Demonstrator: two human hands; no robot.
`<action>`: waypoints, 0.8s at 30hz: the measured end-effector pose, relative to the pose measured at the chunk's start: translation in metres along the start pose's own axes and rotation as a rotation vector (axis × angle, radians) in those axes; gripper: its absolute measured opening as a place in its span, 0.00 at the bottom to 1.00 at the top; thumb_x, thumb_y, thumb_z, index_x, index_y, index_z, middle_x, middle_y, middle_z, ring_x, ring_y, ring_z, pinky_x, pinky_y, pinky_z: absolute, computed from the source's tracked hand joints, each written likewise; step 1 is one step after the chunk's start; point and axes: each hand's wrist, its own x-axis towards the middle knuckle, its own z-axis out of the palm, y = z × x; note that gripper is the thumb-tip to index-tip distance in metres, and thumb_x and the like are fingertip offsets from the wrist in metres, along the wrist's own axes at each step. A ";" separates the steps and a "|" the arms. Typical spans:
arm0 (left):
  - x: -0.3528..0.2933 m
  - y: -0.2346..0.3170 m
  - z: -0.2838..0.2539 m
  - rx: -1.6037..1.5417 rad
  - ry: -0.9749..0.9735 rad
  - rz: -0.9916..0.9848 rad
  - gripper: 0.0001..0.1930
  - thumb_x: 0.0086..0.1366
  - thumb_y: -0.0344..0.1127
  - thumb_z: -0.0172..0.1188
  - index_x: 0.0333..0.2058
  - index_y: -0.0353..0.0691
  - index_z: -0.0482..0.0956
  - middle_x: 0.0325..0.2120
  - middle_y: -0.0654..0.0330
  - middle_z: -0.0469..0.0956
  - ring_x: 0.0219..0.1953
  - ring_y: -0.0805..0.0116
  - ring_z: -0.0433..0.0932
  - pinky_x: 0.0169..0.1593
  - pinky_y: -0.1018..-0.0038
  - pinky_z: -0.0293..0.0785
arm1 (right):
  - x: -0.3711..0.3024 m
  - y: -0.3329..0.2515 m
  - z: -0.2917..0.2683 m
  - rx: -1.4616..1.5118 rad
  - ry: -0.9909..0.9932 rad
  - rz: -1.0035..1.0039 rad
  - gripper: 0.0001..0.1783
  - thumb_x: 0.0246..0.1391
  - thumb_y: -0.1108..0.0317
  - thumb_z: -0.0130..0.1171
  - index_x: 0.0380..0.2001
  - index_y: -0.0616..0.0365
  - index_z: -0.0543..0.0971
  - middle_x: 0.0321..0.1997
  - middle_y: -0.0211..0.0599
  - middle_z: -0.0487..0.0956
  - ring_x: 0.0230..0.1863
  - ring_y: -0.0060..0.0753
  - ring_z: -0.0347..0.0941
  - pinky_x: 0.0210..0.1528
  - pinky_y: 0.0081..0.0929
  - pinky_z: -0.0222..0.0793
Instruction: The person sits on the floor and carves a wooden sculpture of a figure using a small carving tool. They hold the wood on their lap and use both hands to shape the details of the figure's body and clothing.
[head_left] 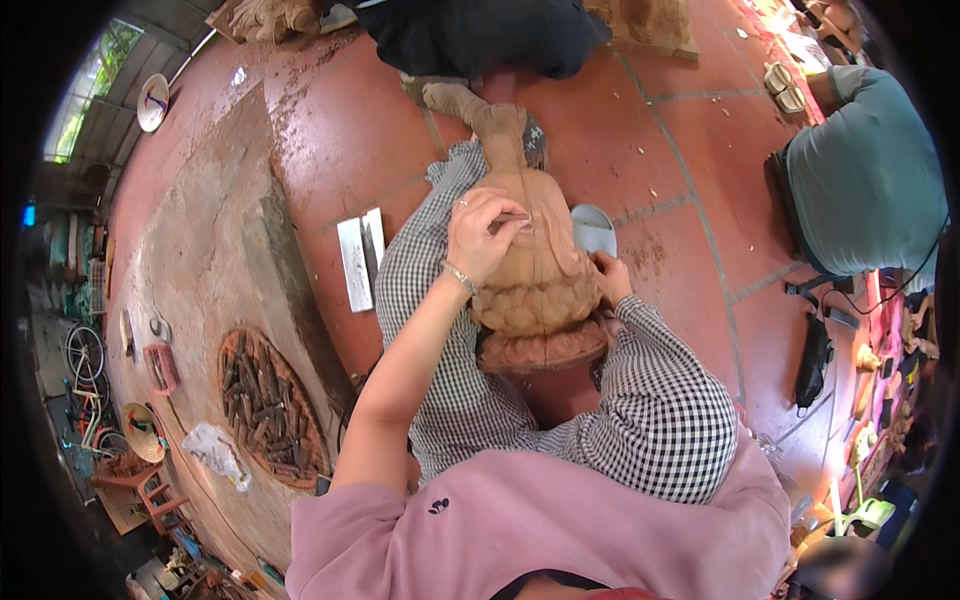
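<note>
The wooden carving (pixel 553 250) is lying lengthwise between the legs of a seated person in checkered trousers (pixel 420 290), its rounded, petalled base (pixel 540 352) facing the wearer and its narrow far end (pixel 503 125) pointing away. The left hand (pixel 484 235) is forming a narrow pinch over the upper face of the body, its fingertips bunching close together; whether they are gripping anything small, this inspector cannot tell. The right hand (pixel 613 280) is bearing on the right flank just above the base, with some fingers hiding from view, so the tightness of its hold is remaining uncertain. In judgement, the piece is likely to be weighing a good deal, behaving stiffly and offering a dry, non-slip surface. A dark line (pixel 535 245) is running lengthwise down the body; it is possibly marking a crack or a joint, so prying across it is inadvisable. The slim far end is looking the most fragile part. Sound holding points are lying at the thick base and broad flanks, with both hands sharing the load.
</note>
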 end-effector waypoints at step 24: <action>0.048 -0.023 0.011 -0.058 -0.374 0.289 0.08 0.48 0.31 0.72 0.21 0.43 0.79 0.62 0.58 0.71 0.71 0.45 0.55 0.71 0.44 0.47 | -0.002 -0.010 -0.005 0.546 -0.224 0.156 0.29 0.67 0.46 0.47 0.57 0.60 0.75 0.57 0.37 0.78 0.53 0.33 0.75 0.58 0.30 0.68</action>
